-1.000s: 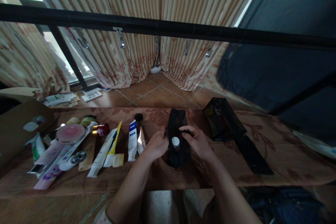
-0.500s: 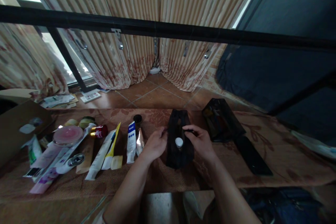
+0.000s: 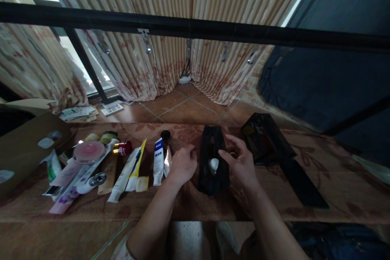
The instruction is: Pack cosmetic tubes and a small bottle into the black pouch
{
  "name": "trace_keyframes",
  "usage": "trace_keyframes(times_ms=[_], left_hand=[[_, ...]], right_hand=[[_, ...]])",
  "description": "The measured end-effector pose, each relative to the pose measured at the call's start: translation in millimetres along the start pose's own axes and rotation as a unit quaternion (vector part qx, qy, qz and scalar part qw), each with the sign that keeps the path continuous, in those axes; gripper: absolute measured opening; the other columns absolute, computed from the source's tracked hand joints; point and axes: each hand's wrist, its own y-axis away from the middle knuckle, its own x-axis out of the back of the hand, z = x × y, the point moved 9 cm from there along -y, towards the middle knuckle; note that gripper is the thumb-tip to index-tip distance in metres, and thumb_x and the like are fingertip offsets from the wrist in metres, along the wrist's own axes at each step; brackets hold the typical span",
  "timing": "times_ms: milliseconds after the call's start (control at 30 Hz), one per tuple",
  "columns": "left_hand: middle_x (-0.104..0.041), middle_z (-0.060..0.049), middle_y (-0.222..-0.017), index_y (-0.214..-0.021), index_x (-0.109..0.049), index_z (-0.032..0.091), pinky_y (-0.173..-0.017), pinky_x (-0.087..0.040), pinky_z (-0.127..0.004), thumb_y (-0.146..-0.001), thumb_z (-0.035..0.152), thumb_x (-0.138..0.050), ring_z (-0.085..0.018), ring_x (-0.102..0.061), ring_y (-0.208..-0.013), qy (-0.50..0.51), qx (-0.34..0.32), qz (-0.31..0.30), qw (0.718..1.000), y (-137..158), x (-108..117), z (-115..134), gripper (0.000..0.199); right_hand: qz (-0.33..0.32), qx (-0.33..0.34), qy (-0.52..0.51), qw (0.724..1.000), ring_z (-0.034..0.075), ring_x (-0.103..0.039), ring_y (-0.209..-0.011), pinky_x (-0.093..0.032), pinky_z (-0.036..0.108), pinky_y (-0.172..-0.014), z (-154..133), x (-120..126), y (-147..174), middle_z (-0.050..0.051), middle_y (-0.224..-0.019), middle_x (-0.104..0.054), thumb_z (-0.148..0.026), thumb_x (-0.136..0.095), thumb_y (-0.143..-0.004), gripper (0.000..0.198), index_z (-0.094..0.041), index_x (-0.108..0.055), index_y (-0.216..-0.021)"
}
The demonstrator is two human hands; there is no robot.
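Head view: at the lower middle of the frame, a black pouch (image 3: 210, 185) rests on the cloth-covered surface (image 3: 344, 195), a white-capped container (image 3: 214, 164) showing in its opening. Just beside its left edge is the left hand (image 3: 184, 164), its fingers curled inward; whether they pinch anything I cannot tell. At the right edge, the right hand (image 3: 240, 160) stands wide, thumb and fingers apart with nothing visible between them, the thumb tip overlapping the pouch; contact there is unclear. For handling the opening well, I would steady the soft left wall with the left hand and use the right thumb and forefinger to spread the near edge, pulling gently so the sides do not fold over the cap. Pressing down seems unwise, since the container could tip. The pouch's long axis runs nearly straight up and down the frame, one end toward the curtains (image 3: 170, 65), the other toward the bottom edge. The white cap faces up toward the camera; the container's hidden body leaves its lean uncertain.
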Motion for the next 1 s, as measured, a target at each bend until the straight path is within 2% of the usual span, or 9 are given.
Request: trace_keyframes(times_ms=[100, 333, 533, 633, 733, 867, 1000], left_hand=[[-0.076, -0.011, -0.101, -0.1, -0.072, 0.018, -0.094, -0.047, -0.04, -0.091, 0.018, -0.047, -0.026, -0.07, -0.097, 0.027, 0.007, 0.027, 0.999, -1.1, 3.1, -2.6, 0.027], [-0.075, -0.006, -0.087, -0.088, -0.073, 0.02, -0.078, -0.048, -0.031, -0.092, 0.025, -0.049, -0.021, -0.068, -0.084, 0.079, 0.005, 0.093, 0.992, 0.7, 15.8, 1.0, 0.025], [-0.075, -0.005, -0.09, -0.092, -0.072, 0.02, -0.081, -0.047, -0.031, -0.092, 0.023, -0.048, -0.021, -0.068, -0.088, 0.126, 0.002, 0.114, 0.986, 1.8, 16.0, 2.9, 0.024], [-0.075, -0.005, -0.093, -0.098, -0.071, 0.02, -0.081, -0.047, -0.032, -0.093, 0.024, -0.046, -0.021, -0.068, -0.089, 0.137, 0.011, 0.115, 0.984, 3.2, 16.7, 4.2, 0.026], [-0.073, -0.005, -0.089, -0.099, -0.069, 0.02, -0.078, -0.046, -0.032, -0.095, 0.036, -0.044, -0.021, -0.067, -0.086, 0.146, 0.007, 0.108, 0.983, 5.1, 17.0, 8.2, 0.03], [-0.069, -0.003, -0.077, -0.109, -0.066, 0.018, -0.067, -0.045, -0.03, -0.087, 0.053, -0.058, -0.019, -0.064, -0.071, 0.152, 0.004, 0.087, 0.985, 6.0, 9.9, 9.8, 0.042], [-0.063, 0.002, -0.067, -0.121, -0.061, 0.017, -0.059, -0.041, -0.026, -0.081, 0.038, -0.065, -0.016, -0.06, -0.062, 0.145, -0.021, 0.05, 0.988, 5.0, -2.0, 15.0, 0.046]], right_hand=[[0.0, -0.004, -0.003, 1.0, 0.017, -0.061, -0.082, -0.051, 0.034, -0.072, -1.8, -1.3, 1.2, 0.01, -0.126, -0.059, -0.032, -0.073, -0.073, 0.046, -0.023, -0.065, -0.117], [-0.008, 0.0, -0.001, 1.0, 0.02, -0.063, -0.087, -0.051, 0.035, -0.076, -4.7, -5.5, 2.6, 0.009, -0.124, -0.062, -0.034, -0.072, -0.075, 0.042, -0.024, -0.066, -0.115], [-0.015, -0.01, -0.008, 1.0, 0.02, -0.064, -0.087, -0.052, 0.036, -0.076, -1.7, -8.3, 4.2, 0.009, -0.125, -0.062, -0.032, -0.072, -0.076, 0.041, -0.024, -0.065, -0.115], [-0.014, -0.014, -0.008, 1.0, 0.021, -0.064, -0.087, -0.052, 0.036, -0.075, -1.5, -8.6, 4.8, 0.009, -0.124, -0.062, -0.032, -0.071, -0.076, 0.042, -0.024, -0.065, -0.117], [-0.019, -0.019, -0.007, 1.0, 0.021, -0.064, -0.086, -0.051, 0.035, -0.074, -1.3, -9.5, 4.9, 0.009, -0.123, -0.064, -0.032, -0.07, -0.077, 0.042, -0.024, -0.064, -0.118], [-0.025, -0.016, 0.007, 1.0, 0.021, -0.064, -0.087, -0.051, 0.035, -0.073, -2.0, -9.8, 3.9, 0.009, -0.119, -0.065, -0.031, -0.07, -0.076, 0.043, -0.023, -0.065, -0.118], [-0.023, -0.009, 0.012, 1.0, 0.021, -0.064, -0.087, -0.051, 0.034, -0.073, -1.8, -9.2, 3.2, 0.008, -0.117, -0.066, -0.03, -0.069, -0.076, 0.043, -0.024, -0.065, -0.119]])
